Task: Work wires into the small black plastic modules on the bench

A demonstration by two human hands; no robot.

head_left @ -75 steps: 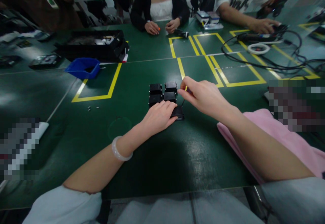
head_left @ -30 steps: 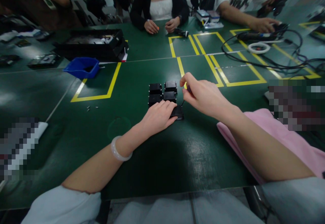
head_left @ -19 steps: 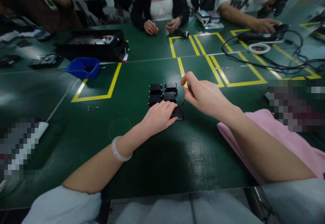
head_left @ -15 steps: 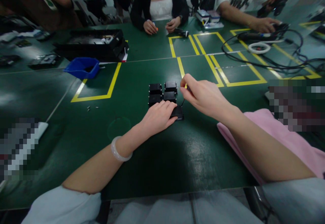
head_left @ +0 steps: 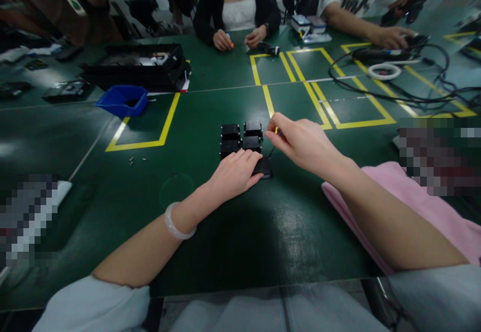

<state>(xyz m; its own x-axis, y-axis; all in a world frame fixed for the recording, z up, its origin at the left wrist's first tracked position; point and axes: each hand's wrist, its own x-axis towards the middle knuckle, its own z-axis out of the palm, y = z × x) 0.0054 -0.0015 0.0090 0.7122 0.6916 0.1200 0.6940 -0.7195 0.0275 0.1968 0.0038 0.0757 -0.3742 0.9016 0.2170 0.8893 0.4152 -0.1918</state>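
My left hand [head_left: 235, 174] lies over a flat black plastic part [head_left: 265, 165], its thumb along the near side and its fingers on top, pinning it to the table. A screwdriver [head_left: 272, 151] is pinched in my right hand [head_left: 296, 139]; a bit of yellow shows on its handle. Its thin shaft slants down to the right end of that part, where the tip is too small to make out. Just beyond my left fingers, black boxy pieces [head_left: 230, 131] with small metal screw ends at their sides sit close together in two rows.
A few small screws [head_left: 131, 160] lie to the left. Further off are a blue bin [head_left: 126, 100] and a black tray [head_left: 143, 58]. Pink cloth [head_left: 398, 186] lies under my right forearm. Cables [head_left: 398, 91] sprawl at the right. People sit across the table [head_left: 225, 252].
My right hand has shifted very slightly and turned a little, showing more yellow on the screwdriver handle. My left hand and the black pieces stay put.
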